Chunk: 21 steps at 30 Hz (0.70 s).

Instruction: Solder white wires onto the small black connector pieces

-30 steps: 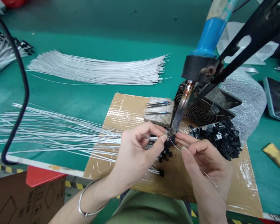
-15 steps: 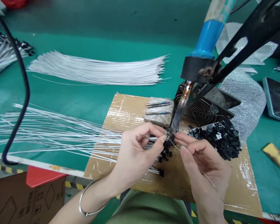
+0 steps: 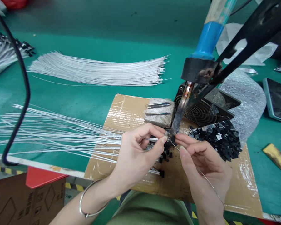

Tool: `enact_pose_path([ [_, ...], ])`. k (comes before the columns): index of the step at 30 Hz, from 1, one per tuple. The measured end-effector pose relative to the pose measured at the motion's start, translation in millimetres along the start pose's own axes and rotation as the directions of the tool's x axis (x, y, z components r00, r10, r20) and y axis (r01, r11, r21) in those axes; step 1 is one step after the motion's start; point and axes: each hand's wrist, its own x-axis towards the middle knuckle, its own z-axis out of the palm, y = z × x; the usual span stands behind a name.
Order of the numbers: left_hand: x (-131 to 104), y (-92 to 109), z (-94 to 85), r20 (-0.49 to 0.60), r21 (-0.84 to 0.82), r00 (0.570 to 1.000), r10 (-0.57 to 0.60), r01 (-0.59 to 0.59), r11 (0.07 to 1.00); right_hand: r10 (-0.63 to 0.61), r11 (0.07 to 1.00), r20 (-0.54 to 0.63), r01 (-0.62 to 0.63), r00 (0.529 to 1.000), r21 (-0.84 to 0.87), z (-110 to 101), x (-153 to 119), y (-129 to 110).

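Under the tip of the soldering iron point(image 3: 178, 120), my left hand point(image 3: 140, 151) pinches the end of a white wire between thumb and fingers. My right hand point(image 3: 204, 165) holds a thin solder wire point(image 3: 212, 185) that curves across the palm, its front end at the iron's tip. A small black part sits between the fingertips of both hands, partly hidden. White wires point(image 3: 84, 132) with black ends lie on the cardboard below and left of my left hand. A grey block point(image 3: 159, 120) bearing metal tips stands just behind the fingers.
A bundle of white wires point(image 3: 98, 70) lies at the back. Beside my right hand is a heap of black parts point(image 3: 221, 140), with a black fan point(image 3: 203, 109) behind it. A phone point(image 3: 277, 99) and yellow sponge point(image 3: 276, 156) lie at the right. A black cable point(image 3: 25, 87) hangs at the left.
My right thumb has shifted slightly left along the solder wire, and less of the wire shows before the thumb. My left hand stays in place.
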Motion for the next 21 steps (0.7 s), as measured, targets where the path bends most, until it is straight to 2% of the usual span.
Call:
enact_pose_path([
  [10,1.3,-1.8,0.8,0.003,0.003,1.000,-0.001,0.001,1.000,-0.019,1.000,-0.005,0.019,1.000,-0.025,-0.2,-1.1,1.5],
  [21,-2.2,-0.9,0.2,-0.010,0.035,1.000,0.022,-0.022,0.999,0.012,0.999,-0.065,-0.015,0.998,-0.037,7.0,-4.4,-4.5],
])
